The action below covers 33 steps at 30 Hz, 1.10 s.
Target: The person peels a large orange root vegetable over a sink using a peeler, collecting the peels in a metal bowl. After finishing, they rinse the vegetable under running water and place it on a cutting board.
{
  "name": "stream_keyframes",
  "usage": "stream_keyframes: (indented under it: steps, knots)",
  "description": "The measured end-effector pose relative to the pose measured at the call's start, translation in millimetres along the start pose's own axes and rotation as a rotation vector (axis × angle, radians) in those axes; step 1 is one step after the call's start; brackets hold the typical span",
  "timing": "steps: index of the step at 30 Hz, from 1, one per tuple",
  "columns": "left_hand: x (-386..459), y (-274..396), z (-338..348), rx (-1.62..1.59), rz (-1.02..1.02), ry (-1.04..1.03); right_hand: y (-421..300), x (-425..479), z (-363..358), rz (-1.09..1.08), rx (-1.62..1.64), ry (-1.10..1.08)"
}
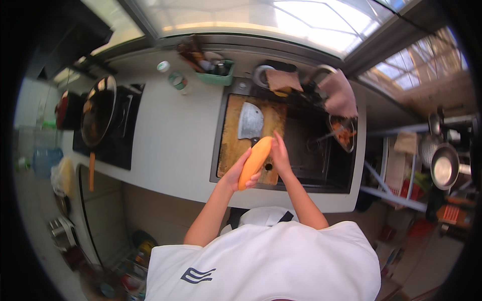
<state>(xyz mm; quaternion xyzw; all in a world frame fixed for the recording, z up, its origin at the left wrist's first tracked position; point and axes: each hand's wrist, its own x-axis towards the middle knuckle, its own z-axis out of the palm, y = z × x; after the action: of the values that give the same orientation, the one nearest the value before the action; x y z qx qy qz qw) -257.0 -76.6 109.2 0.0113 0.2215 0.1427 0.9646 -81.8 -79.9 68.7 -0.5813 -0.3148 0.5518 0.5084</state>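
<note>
My left hand (236,171) is wrapped around the lower half of a long, smooth orange vegetable (256,161), which could be a peeled squash. The vegetable is held tilted above a worn wooden cutting board (231,150). Beside its upper end is my right hand (280,154), fingers extended and not wrapped around it; light contact at the tip cannot be ruled out. A cleaver (250,121) lies flat on the board beyond my hands. Its blade points away from me, and the vegetable partly hides its dark handle (255,141).
The board spans the left part of a dark sink (308,150). At the sink's right stands a strainer (344,133) with orange scraps, below a pink cloth (339,94). A plastic bottle (177,81) and green utensil caddy (218,77) stand behind. Left, a pan (98,113) sits on the stove.
</note>
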Motion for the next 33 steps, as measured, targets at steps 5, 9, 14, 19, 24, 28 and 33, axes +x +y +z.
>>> stream_keyframes:
  steps: [5,9,14,19,24,28,33]
  knots:
    - [89,6,36,0.339,-0.219,0.091,-24,-6,-95,0.326,0.509,-0.108]
    - [164,15,50,0.833,-0.235,0.366,4,25,-156,0.309,0.549,0.134]
    - [226,26,33,1.35,0.137,0.83,24,31,-188,0.232,0.692,0.328]
    - [269,-10,-8,0.307,0.708,0.909,18,16,-192,0.116,0.783,0.331]
    - [306,-41,22,-0.02,0.587,0.739,18,-2,-214,0.121,0.392,0.099]
    - [315,-60,40,0.276,0.565,0.762,-5,8,-237,0.055,-0.391,-0.088]
    - [322,-43,46,0.044,0.233,0.622,-8,20,-237,0.14,-0.554,-0.163]
